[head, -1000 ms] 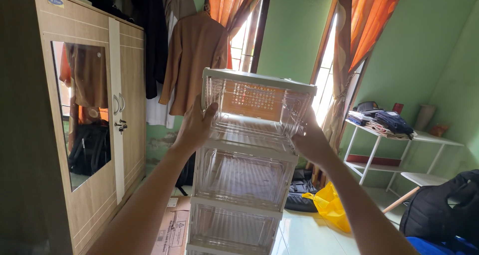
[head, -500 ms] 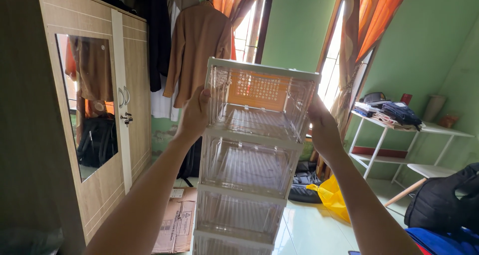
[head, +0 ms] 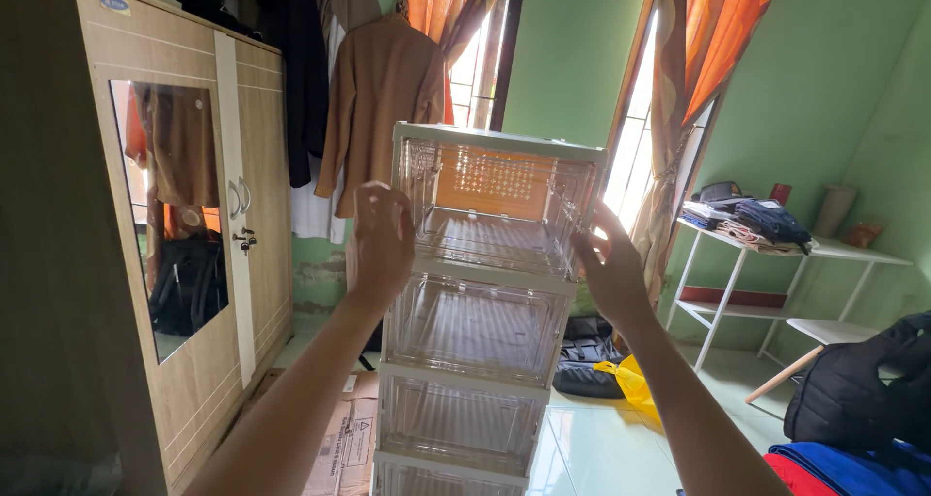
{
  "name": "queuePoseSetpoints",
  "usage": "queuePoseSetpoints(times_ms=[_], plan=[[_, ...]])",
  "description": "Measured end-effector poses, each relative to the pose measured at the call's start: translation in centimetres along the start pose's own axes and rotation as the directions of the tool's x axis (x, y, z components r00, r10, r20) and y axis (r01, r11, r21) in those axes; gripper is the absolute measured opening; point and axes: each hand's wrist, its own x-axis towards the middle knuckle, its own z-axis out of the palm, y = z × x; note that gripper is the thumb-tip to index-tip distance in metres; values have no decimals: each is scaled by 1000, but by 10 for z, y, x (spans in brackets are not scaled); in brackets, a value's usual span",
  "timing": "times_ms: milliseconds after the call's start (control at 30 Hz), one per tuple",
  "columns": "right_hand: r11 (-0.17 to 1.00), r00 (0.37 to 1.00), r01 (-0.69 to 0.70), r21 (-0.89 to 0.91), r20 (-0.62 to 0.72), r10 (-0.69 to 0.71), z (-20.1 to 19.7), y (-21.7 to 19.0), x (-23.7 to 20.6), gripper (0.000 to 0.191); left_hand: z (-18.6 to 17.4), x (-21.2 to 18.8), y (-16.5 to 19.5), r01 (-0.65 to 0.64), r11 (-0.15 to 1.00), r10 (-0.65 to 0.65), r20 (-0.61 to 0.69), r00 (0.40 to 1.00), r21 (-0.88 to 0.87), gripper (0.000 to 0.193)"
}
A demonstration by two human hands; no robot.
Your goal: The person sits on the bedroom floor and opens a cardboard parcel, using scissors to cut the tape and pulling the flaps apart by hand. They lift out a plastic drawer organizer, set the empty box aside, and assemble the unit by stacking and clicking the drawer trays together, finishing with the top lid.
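Fingers (head: 380,226) flanking drawer tower (head: 475,321), sides open

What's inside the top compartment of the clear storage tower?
Nothing shows inside the top compartment of the clear storage tower; orange curtain shows through its back. The left hand covers a little of its left edge.

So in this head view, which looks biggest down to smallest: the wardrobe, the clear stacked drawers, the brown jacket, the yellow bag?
1. Wardrobe
2. Clear drawers, though they stand nearest the camera between the left hand and right hand, so their rank is unsure
3. Brown jacket
4. Yellow bag, partly hidden
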Motion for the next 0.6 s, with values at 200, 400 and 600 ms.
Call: queuePoseSetpoints(times_ms=[200, 400, 600], plan=[[993, 993, -113, 43, -11, 114, -1, 4, -11, 61, -10, -24, 15, 34, 923, -102, 158, 982, 383, 51], [987, 991, -132, -89, -23, 131, 2, -5, -12, 60, 4, -22, 25, 164, 933, -239, 210, 948, 319, 54], [987, 991, -135, -89, -23, 133, 4, 0, -10, 59, 15, -10, 27, 437, 897, -437, 272, 858, 63, 57]])
